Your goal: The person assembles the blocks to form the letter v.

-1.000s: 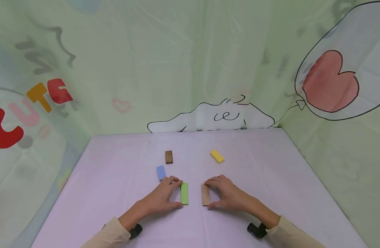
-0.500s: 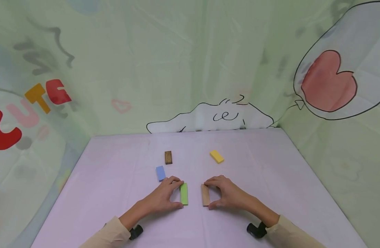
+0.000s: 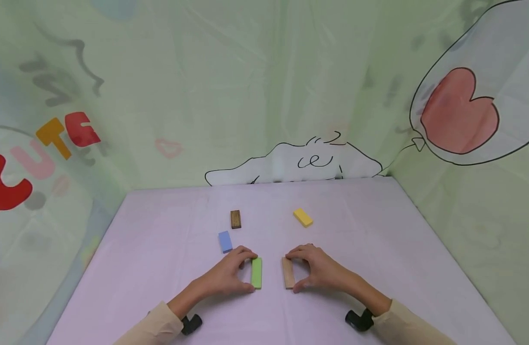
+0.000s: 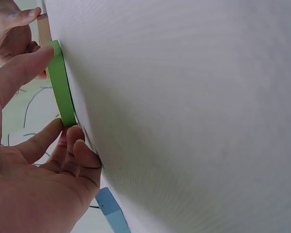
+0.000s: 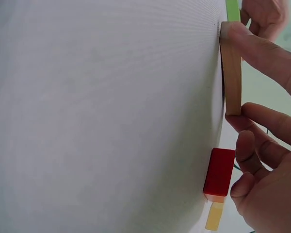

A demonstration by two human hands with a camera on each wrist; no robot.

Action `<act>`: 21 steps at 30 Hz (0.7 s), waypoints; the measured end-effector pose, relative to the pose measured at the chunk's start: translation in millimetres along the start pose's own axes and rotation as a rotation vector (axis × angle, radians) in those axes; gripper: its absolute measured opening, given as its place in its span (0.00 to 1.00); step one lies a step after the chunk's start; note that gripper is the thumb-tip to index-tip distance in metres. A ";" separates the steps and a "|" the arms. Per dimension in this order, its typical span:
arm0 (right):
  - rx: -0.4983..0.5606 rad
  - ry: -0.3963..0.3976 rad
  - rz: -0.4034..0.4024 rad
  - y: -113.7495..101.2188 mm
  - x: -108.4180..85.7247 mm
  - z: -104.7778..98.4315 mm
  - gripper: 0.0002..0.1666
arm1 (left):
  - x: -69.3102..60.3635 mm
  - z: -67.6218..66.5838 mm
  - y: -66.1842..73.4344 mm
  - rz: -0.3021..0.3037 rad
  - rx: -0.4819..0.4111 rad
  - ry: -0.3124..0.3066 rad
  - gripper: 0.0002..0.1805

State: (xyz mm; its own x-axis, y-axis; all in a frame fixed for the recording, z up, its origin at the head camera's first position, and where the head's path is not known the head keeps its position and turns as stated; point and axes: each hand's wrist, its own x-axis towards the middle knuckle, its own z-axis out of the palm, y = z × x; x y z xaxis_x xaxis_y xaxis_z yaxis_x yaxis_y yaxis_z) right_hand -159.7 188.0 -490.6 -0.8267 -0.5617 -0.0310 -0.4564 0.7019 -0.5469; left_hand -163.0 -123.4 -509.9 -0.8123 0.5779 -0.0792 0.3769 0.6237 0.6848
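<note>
In the head view, I have the left hand (image 3: 225, 275) pinching a flat, oblong lime-green block (image 3: 256, 273) and the right hand (image 3: 323, 272) pinching an oblong light-tan wooden block (image 3: 288, 274), apart, at the surface of the lilac cloth-covered bench (image 3: 355, 230). I read "CUTE" in coloured letters (image 3: 53, 136) on the pale green printed hanging (image 3: 234, 86). In the left wrist view, I see the lime-green block's even colour. In the right wrist view, I see a red oblong block (image 5: 219, 172) near the curled fingers.

Behind the near left block (image 3: 256, 273) and near right block (image 3: 288, 273), farther blocks (image 3: 303, 217) lie on the table (image 3: 355, 230).
</note>
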 end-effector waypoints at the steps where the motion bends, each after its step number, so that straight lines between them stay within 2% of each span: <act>1: -0.001 0.002 0.002 -0.1 -0.1 0.0 0.47 | -0.4 -0.4 -0.1 -0.001 -0.006 0.002 0.42; 12: 0.034 0.016 -0.001 -1.7 -1.2 -0.8 0.47 | -2.7 -0.8 -1.7 0.040 -0.040 0.012 0.41; 21: 0.045 0.059 0.004 1.5 -1.8 -5.8 0.46 | 1.0 -3.1 -2.6 0.035 -0.030 0.035 0.42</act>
State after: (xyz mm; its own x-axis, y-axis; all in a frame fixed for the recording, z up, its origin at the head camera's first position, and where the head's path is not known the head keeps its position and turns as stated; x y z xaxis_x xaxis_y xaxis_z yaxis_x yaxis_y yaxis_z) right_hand -160.8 192.6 -486.5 -0.8470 -0.5314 0.0154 -0.4392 0.6830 -0.5836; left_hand -166.2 -126.1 -509.5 -0.8142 0.5798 -0.0295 0.3923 0.5870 0.7082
